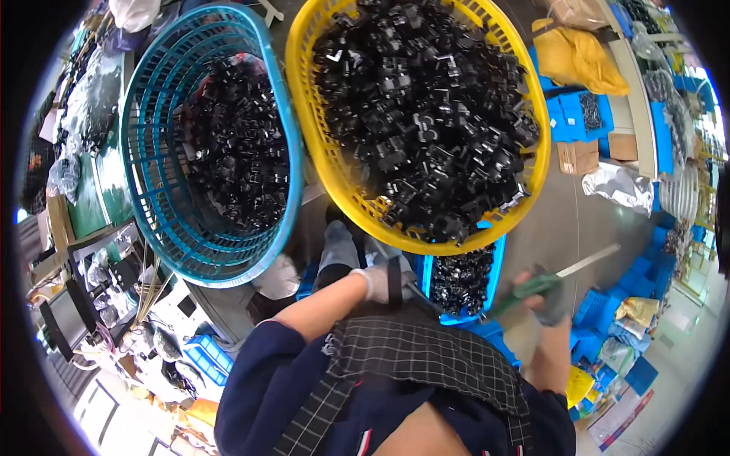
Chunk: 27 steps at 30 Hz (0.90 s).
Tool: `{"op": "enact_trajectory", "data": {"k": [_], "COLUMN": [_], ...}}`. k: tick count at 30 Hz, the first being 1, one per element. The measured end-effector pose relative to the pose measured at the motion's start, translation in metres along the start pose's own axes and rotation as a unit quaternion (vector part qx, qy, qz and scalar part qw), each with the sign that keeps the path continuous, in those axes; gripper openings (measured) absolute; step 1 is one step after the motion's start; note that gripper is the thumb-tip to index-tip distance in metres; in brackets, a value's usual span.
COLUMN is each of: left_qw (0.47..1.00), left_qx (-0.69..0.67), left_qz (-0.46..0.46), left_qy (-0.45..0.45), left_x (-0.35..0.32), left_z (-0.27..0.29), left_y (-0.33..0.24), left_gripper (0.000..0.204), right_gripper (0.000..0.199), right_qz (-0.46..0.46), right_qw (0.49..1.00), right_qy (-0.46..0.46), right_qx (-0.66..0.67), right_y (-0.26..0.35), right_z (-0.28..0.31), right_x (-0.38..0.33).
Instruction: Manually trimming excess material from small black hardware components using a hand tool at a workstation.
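Observation:
My left hand (379, 284), in a pale glove, is closed in front of my apron, with a black strip-like piece (395, 280) at its fingers. Most of those fingers are hidden. Off to the right, my right hand (549, 302), gloved in grey, is wrapped round a green-handled tool (537, 286). A long pale strip like a blade (589, 261) sticks out from it to the upper right; motion blurs it. Between my hands stands a blue bin (497, 277) of small black parts (461, 283). Beyond it, a yellow basket (417, 245) is heaped with black plastic parts (426, 114).
A teal basket (137, 163), partly filled with black parts (242, 144), stands left of the yellow one. Blue bins (566, 118), cardboard boxes (578, 157) and a yellow sack (582, 61) line the right side. Cluttered shelving (91, 251) is at the left.

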<state>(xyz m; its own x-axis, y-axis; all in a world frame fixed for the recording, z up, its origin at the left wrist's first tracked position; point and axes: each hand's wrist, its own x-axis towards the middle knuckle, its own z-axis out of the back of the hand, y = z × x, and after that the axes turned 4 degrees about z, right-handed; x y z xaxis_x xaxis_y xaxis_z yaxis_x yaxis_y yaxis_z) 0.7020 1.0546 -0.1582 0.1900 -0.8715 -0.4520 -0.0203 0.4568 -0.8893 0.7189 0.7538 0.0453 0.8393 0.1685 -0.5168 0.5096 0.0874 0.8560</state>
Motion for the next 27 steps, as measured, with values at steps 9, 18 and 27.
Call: {"op": "enact_trajectory", "data": {"k": [9, 18, 27], "left_qw": [0.918, 0.815, 0.843], "left_qx": [-0.045, 0.132, -0.245], "left_qz": [0.016, 0.025, 0.106], "left_qy": [-0.395, -0.564, -0.467], "left_x": [-0.002, -0.014, -0.007], "left_z": [0.065, 0.121, 0.179], "left_y": [-0.162, -0.147, -0.079], "left_gripper": [0.049, 0.05, 0.051], "right_gripper": [0.06, 0.073, 0.042], "right_qz": [0.206, 0.204, 0.156], "right_qw": [0.959, 0.941, 0.969], "right_qy": [-0.178, -0.239, -0.04], "right_qx": [0.079, 0.123, 0.189], "right_y": [-0.021, -0.037, -0.059], "right_z": [-0.095, -0.018, -0.042], "right_x": [0.076, 0.056, 0.06]}}
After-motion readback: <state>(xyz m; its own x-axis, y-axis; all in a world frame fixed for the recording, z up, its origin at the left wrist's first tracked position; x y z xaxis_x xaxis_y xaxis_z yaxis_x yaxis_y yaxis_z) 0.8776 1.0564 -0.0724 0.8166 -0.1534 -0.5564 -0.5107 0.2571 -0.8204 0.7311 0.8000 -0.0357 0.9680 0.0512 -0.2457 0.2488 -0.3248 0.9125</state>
